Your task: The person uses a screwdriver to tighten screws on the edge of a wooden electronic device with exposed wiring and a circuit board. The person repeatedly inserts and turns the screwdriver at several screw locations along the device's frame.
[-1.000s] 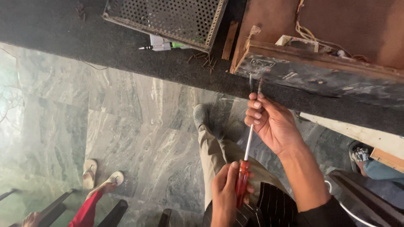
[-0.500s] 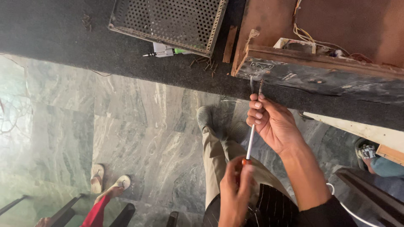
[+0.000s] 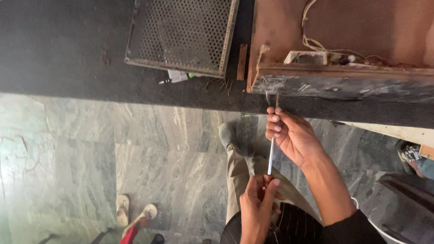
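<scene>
Long screwdriver (image 3: 271, 153) with red handle gripped low by left hand (image 3: 257, 208), fingers wrapped tight round the handle. Right hand (image 3: 291, 135) up at the shaft's far end, fingers pinched closed around the tip and what looks like a small screw, right against the dark front edge of a worn wooden box (image 3: 334, 83) resting on the black tabletop (image 3: 68, 54). Perforated metal cover (image 3: 183, 34) lying nearby, well apart from both hands. Probable risk: tip slipping off the screw head under an off-axis push, jabbing the pinching fingers or dropping the screw onto the marble floor (image 3: 90, 158) below.
</scene>
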